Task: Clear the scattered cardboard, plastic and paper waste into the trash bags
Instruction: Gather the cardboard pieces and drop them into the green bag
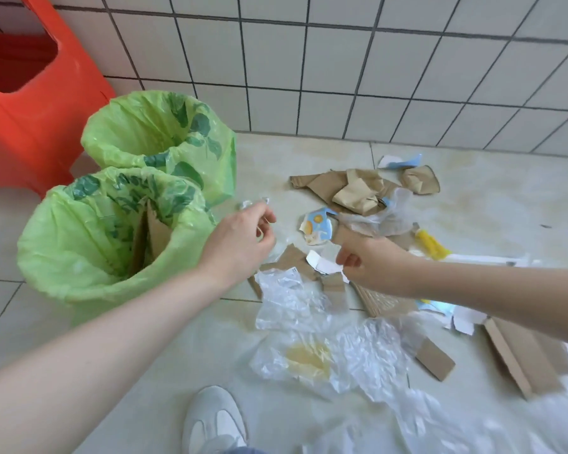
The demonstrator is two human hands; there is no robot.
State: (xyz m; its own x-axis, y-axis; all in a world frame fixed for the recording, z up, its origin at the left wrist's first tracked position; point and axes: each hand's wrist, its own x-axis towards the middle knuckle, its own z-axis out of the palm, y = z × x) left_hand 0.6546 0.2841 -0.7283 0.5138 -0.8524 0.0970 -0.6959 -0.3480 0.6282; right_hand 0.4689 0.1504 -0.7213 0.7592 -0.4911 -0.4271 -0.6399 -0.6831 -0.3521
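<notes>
Could have gone wrong like this: small clear crinkly plastic scrap [253,203], light and thin, slipping from the pinch and floating down beside the near green plastic trash bag [79,276] and not into it. Could also have tipped that soft bag over with a bump from the arm, spilling the tall brown cardboard piece [151,234] standing inside. Slippery see-through plastic sheets [341,355] lay on the floor in front of the grey and white shoe [215,421], right of the near bag; easy to slide on.

Left hand [240,244], just right of the near bag's rim, pinched shut on the small plastic scrap, held up above the floor, not yet over the bag's mouth. Right hand [368,263], further right of the near bag, fingers closed on a white torn paper piece [325,265] lying on top of flat brown cardboard bits [292,260]. More crumpled brown cardboard [358,188], a torn blue and yellow picture card [317,227] and a yellow plastic thing [432,245] lay far right of the near bag, near the tiled wall. Second green trash bag [158,139] stood just behind the near bag, an orange plastic stool [30,103] behind and left of both.
</notes>
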